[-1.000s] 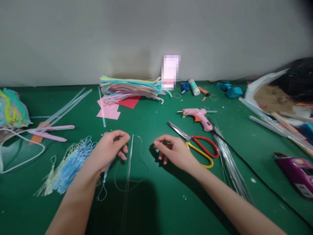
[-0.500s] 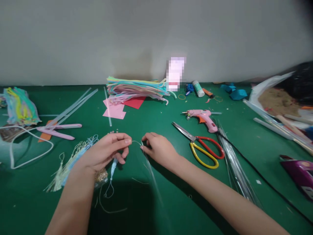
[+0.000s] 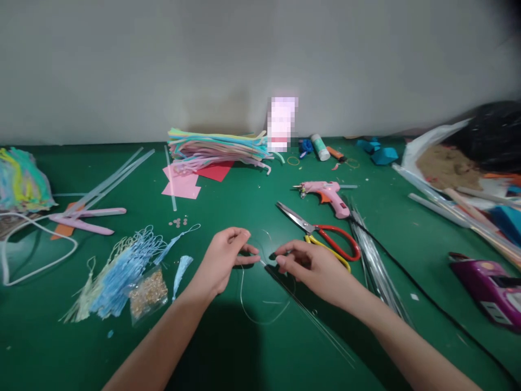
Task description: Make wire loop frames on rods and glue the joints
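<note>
My left hand (image 3: 226,259) and my right hand (image 3: 311,267) are both pinched close together over the green table (image 3: 252,353). Between their fingertips runs a thin clear thread (image 3: 260,304) that loops down on the table. A few thin clear rods (image 3: 313,317) slant away from under my right hand toward the lower right. A blue tassel (image 3: 181,269) lies loose just left of my left wrist, beside a small bag of gold beads (image 3: 148,293).
Red and yellow scissors (image 3: 325,239) and a pink glue gun (image 3: 325,193) lie right of my hands. A bundle of blue and cream tassels (image 3: 118,271) lies at left. Stacked coloured strips (image 3: 215,146) sit at the back. A purple device (image 3: 488,288) is at right.
Both hands have shifted to the right and closer together. My left hand has let go of the blue tassel, which now lies on the table beside the bead bag.
</note>
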### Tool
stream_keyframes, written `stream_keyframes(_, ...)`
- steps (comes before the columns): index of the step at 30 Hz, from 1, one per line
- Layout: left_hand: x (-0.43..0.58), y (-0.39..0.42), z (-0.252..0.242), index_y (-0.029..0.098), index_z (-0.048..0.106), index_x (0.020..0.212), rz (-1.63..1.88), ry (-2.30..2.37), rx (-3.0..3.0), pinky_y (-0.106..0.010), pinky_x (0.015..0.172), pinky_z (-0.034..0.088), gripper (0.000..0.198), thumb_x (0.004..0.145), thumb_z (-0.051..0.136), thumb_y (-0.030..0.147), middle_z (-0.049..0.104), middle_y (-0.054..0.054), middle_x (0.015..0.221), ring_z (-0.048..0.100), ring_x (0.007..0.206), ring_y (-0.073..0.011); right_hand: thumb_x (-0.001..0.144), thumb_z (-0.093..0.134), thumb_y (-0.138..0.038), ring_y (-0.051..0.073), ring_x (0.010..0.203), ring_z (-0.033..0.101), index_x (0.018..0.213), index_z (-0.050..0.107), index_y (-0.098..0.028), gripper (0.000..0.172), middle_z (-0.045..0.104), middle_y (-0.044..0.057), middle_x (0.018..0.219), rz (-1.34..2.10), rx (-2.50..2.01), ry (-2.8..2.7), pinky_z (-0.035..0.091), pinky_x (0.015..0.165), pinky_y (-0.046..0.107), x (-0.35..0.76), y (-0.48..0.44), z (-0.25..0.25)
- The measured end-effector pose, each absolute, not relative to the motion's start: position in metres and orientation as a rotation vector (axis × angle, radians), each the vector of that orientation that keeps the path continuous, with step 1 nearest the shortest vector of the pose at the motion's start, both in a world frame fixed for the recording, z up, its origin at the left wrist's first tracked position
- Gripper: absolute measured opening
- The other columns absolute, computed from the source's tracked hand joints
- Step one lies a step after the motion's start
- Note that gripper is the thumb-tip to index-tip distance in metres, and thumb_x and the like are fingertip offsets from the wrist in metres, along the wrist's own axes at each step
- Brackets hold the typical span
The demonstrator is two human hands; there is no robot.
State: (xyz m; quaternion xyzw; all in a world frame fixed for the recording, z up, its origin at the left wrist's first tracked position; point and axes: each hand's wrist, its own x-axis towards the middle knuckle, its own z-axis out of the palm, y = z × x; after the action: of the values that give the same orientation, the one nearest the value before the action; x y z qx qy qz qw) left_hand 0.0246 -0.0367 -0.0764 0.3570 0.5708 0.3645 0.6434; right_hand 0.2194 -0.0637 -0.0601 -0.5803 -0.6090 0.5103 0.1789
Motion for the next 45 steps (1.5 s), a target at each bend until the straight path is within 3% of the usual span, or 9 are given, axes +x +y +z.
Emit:
stream_keyframes(4, 0.018, -0.037, -0.081, 0.014, 0.058, 0.089, 0.843, 1.419, 0.925, -0.029, 0.058, 0.061, 0.017, 0.086, 0.059, 0.031, 0.058, -0.001, 0.068, 0.063, 0.067, -0.0148, 0.091, 0.047, -0.044, 0.016, 0.061, 0.06, 0.094, 0.063, -0.021, 0.028, 0.067, 0.003, 0.074, 1.381, -1.844, -1.829, 0.045, 0.054, 0.027, 0.24, -0.087, -0.052)
stream_keyframes(13, 0.013, -0.03, -0.081, 0.015, 0.058, 0.085, 0.846, 1.52, 1.034, -0.026, 0.05, 0.06, 0.015, 0.083, 0.062, 0.03, 0.056, 0.0, 0.063, 0.062, 0.063, -0.0149, 0.09, 0.05, -0.04, 0.018, 0.08, 0.067, 0.095, 0.062, -0.019, 0.025, 0.07, 0.006, 0.084, 1.892, -1.533, -1.318, 0.054, 0.07, 0.03, 0.217, -0.128, -0.067)
stream_keyframes(18, 0.017, -0.032, -0.076, 0.014, 0.057, 0.085, 0.815, 1.481, 0.963, -0.028, 0.047, 0.059, 0.013, 0.084, 0.062, 0.025, 0.053, 0.003, 0.056, 0.057, 0.05, -0.012, 0.087, 0.053, -0.04, 0.016, 0.066, 0.064, 0.085, 0.06, -0.02, 0.021, 0.065, 0.003, 0.074, 1.73, -1.59, -1.328, 0.051, 0.053, 0.025, 0.209, -0.111, -0.069)
stream_keyframes(23, 0.028, -0.04, -0.072, 0.014, 0.053, 0.085, 0.836, 1.426, 0.831, -0.029, 0.051, 0.061, 0.009, 0.086, 0.058, 0.022, 0.052, 0.003, 0.068, 0.058, 0.049, -0.0088, 0.08, 0.062, -0.039, 0.015, 0.063, 0.062, 0.097, 0.059, -0.021, 0.025, 0.067, 0.002, 0.077, 1.367, -1.657, -1.474, 0.049, 0.051, 0.024, 0.205, -0.071, -0.075)
stream_keyframes(28, 0.025, -0.044, -0.069, 0.014, 0.053, 0.087, 0.847, 1.402, 0.742, -0.031, 0.055, 0.062, 0.006, 0.089, 0.055, 0.019, 0.051, 0.004, 0.068, 0.06, 0.049, -0.0085, 0.081, 0.06, -0.034, 0.012, 0.05, 0.058, 0.087, 0.059, -0.019, 0.016, 0.064, -0.001, 0.061, 1.57, -1.557, -1.449, 0.043, 0.044, 0.021, 0.192, -0.056, -0.075)
stream_keyframes(34, 0.017, -0.043, -0.059, 0.012, 0.057, 0.086, 0.841, 1.312, 0.666, -0.027, 0.051, 0.061, 0.011, 0.085, 0.063, 0.02, 0.051, 0.004, 0.069, 0.059, 0.049, -0.0078, 0.077, 0.063, -0.032, 0.009, 0.048, 0.055, 0.079, 0.059, -0.018, 0.015, 0.061, -0.002, 0.061, 1.779, -1.425, -1.235, 0.042, 0.043, 0.021, 0.194, -0.059, -0.066)
stream_keyframes(38, 0.015, -0.042, -0.054, 0.013, 0.059, 0.085, 0.91, 1.263, 0.564, -0.023, 0.05, 0.059, 0.008, 0.083, 0.064, 0.019, 0.052, 0.004, 0.068, 0.057, 0.049, -0.0064, 0.077, 0.065, -0.034, 0.01, 0.059, 0.059, 0.078, 0.058, -0.018, 0.018, 0.062, -0.001, 0.066, 1.753, -1.346, -1.087, 0.044, 0.051, 0.021, 0.206, -0.056, -0.06)
stream_keyframes(42, 0.013, -0.045, -0.054, 0.014, 0.06, 0.082, 0.821, 1.174, 0.555, -0.012, 0.035, 0.042, 0.016, 0.078, 0.071, 0.026, 0.047, 0.007, 0.055, 0.045, 0.039, -0.003, 0.077, 0.065, -0.039, 0.007, 0.05, 0.048, 0.075, 0.053, -0.019, 0.023, 0.054, -0.004, 0.062, 1.87, -1.283, -0.877, 0.036, 0.042, 0.018, 0.215, -0.056, -0.044)
stream_keyframes(45, 0.027, -0.054, -0.062, 0.017, 0.058, 0.08, 0.741, 1.179, 0.645, -0.012, 0.029, 0.026, 0.023, 0.078, 0.07, 0.036, 0.037, 0.011, 0.04, 0.029, 0.031, -0.0032, 0.074, 0.067, -0.041, 0.006, 0.045, 0.04, 0.074, 0.051, -0.02, 0.026, 0.048, -0.005, 0.062, 1.832, -1.353, -0.822, 0.025, 0.033, 0.016, 0.219, -0.062, -0.04)
